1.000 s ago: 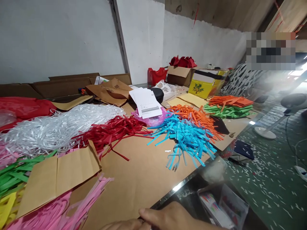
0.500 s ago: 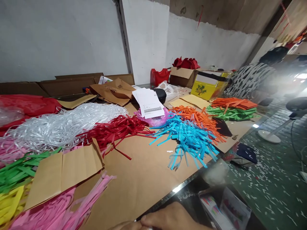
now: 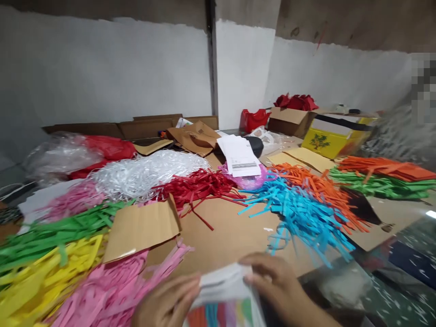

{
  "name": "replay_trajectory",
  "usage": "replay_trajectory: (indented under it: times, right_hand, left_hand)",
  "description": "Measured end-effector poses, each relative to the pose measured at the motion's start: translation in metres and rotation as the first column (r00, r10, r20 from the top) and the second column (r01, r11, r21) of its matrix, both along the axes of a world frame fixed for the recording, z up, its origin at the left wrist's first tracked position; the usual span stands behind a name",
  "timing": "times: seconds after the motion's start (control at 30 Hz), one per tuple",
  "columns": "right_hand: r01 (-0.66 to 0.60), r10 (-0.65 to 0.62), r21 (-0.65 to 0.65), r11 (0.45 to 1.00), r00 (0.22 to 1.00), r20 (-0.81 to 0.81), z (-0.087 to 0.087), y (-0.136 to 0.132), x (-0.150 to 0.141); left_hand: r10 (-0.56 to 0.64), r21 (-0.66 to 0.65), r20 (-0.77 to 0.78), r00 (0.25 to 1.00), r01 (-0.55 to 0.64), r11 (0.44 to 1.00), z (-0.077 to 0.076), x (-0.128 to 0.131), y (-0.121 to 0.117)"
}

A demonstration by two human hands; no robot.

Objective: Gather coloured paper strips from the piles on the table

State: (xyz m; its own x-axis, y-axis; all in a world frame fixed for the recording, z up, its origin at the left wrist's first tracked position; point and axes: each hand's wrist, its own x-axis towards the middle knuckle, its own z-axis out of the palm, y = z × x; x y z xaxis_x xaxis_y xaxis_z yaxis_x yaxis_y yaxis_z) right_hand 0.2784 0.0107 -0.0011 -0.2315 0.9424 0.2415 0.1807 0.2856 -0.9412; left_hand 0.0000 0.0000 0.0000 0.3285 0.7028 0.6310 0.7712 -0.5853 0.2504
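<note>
Low in the head view, my left hand [image 3: 166, 300] pinches the left upper edge of a white packet [image 3: 223, 293]. My right hand [image 3: 277, 282] grips its right upper corner between thumb and fingers. Bands of orange, blue, red, purple, yellow and green show on the packet's lower part; blur hides whether they are print or strips inside. Its bottom is cut off by the frame. Closest to my left hand lie pink strips [image 3: 102, 290]. Beyond my right hand spreads a pile of blue strips [image 3: 299, 213].
Brown cardboard [image 3: 211, 240] covers the table. Around it lie yellow [image 3: 54, 268], green [image 3: 68, 229], red [image 3: 200, 184] and orange strips [image 3: 316, 186], and a folded brown card [image 3: 143, 227]. White papers [image 3: 241, 154] are stacked behind, near a yellow box [image 3: 335, 136]. A blurred person [image 3: 391, 131] is at far right.
The view has swung left. My hands have risen into sight from the bottom edge, now with the white packet between them.
</note>
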Motion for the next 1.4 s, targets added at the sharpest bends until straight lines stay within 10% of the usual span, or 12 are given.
replay_trajectory:
  times: [0.13,0.3,0.43,0.53,0.6,0.7,0.8,1.0,1.07,1.23,1.4]
  right_hand:
    - [0.06,-0.049,-0.137,0.989,0.996,0.08,0.002,0.063,-0.009]
    - [0.094,-0.064,-0.211,0.973,0.987,0.148,-0.016,0.108,-0.011]
    - [0.173,-0.133,-0.244,0.954,0.976,0.172,-0.018,0.124,-0.017]
    - [0.203,-0.165,-0.223,0.953,0.97,0.179,-0.029,0.13,-0.024]
    - [0.185,-0.144,-0.212,0.96,0.97,0.196,-0.042,0.132,-0.022]
    - [0.203,-0.182,-0.056,0.978,0.948,0.262,-0.057,0.134,-0.009]
    - [0.286,-0.388,0.334,0.898,0.874,0.292,-0.044,0.132,-0.002]
    - [-0.219,-0.035,0.849,0.481,0.963,0.269,0.06,0.123,-0.081]
    - [-0.284,-0.056,0.825,0.489,0.934,0.354,0.085,0.133,-0.109]
    - [-0.343,0.029,0.656,0.672,0.898,0.44,0.085,0.155,-0.121]
    - [-0.286,-0.097,0.824,0.489,0.921,0.377,0.059,0.157,-0.109]
  left_hand:
    - [0.344,0.16,-0.165,0.924,-0.32,0.934,-0.004,0.006,0.004]
    - [0.35,0.192,-0.313,0.883,-0.302,0.934,-0.002,-0.069,-0.016]
    - [0.657,-0.247,-0.312,0.686,-0.727,0.641,0.047,-0.134,0.01]
    - [0.659,-0.502,-0.461,0.594,-0.787,0.359,0.07,-0.156,0.053]
    - [0.648,-0.537,-0.49,0.583,-0.788,0.302,0.069,-0.16,0.076]
    - [0.646,-0.521,-0.478,0.595,-0.784,0.336,0.064,-0.157,0.087]
    - [0.632,-0.43,-0.431,0.644,-0.762,0.484,0.079,-0.143,0.082]
    - [0.385,-0.357,-0.27,0.882,-0.464,0.811,0.125,-0.078,0.091]
    - [0.283,-0.385,-0.148,0.948,-0.319,0.866,0.13,-0.056,0.099]
    - [0.078,-0.603,0.156,0.985,0.032,0.797,0.134,-0.032,0.104]
    - [0.141,-0.707,0.34,0.93,0.154,0.69,0.131,-0.032,0.107]
